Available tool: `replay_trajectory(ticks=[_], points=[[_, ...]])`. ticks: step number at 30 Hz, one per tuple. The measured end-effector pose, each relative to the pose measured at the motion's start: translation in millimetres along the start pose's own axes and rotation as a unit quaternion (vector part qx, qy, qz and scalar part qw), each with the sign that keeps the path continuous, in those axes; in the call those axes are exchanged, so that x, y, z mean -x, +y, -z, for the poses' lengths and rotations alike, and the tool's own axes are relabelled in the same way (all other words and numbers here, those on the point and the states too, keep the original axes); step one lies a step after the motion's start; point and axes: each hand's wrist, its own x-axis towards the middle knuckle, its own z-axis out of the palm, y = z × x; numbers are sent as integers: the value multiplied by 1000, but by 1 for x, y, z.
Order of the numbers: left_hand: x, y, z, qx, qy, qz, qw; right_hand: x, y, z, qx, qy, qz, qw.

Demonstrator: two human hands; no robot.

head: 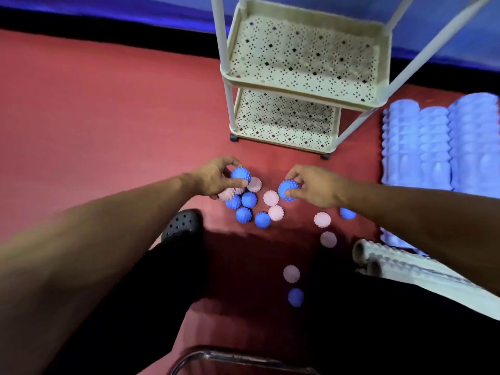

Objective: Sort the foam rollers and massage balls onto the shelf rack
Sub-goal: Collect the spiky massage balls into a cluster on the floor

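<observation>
**Both hands on a blue ball, shelf rack sitting bare**

So the left hand (216, 177) has its fingers curled round a blue spiky rubber massage ball (240, 174), thumb pressed on the near side. The right hand (311, 185) pinches a second blue spiky ball (288, 190) the same way, thumb underneath and fingertips on top. Both grips look snug, not wide.

If I had to guess, this is the pick-up step. To do it well I'd lift straight up, since the left-hand ball sits right on top of a tight cluster: pale pink spiky balls (254, 184) touching the fingers, and more blue ones (249, 199) just below the grip. Dragging sideways would likely scatter them. The right-hand ball has more room, with only a pink ball (270, 198) just beside the thumb.

The cream perforated plastic shelf rack (305, 77) stands ahead of both hands, its two visible tiers holding nothing. Straight path to it, nothing in between.

Other stuff: pale blue ridged foam rollers (443, 147) lie off beyond the right wrist, grey-white textured rollers (405, 266) under the right forearm, and a few stray balls trail back toward the person. A black perforated clog (181, 224) sits beneath the left forearm, and a metal chair frame (230, 357) is at the near edge. All on a red floor mat (108, 117).
</observation>
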Motion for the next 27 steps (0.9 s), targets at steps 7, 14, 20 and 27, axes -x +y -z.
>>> replay_trajectory(ticks=[7, 14, 20, 27], points=[[-22, -15, 16, -70, -39, -17, 997, -43, 2, -9, 16, -14, 15, 1000], [-66, -69, -8, -13, 71, 0, 997, -97, 35, -41, -9, 7, -49, 999], [-99, -83, -11, -193, 68, -34, 978, -126, 58, -65, -82, 20, -72, 994], [-128, -82, -29, -214, 86, -31, 973, -136, 60, -94, -180, 83, -104, 975]])
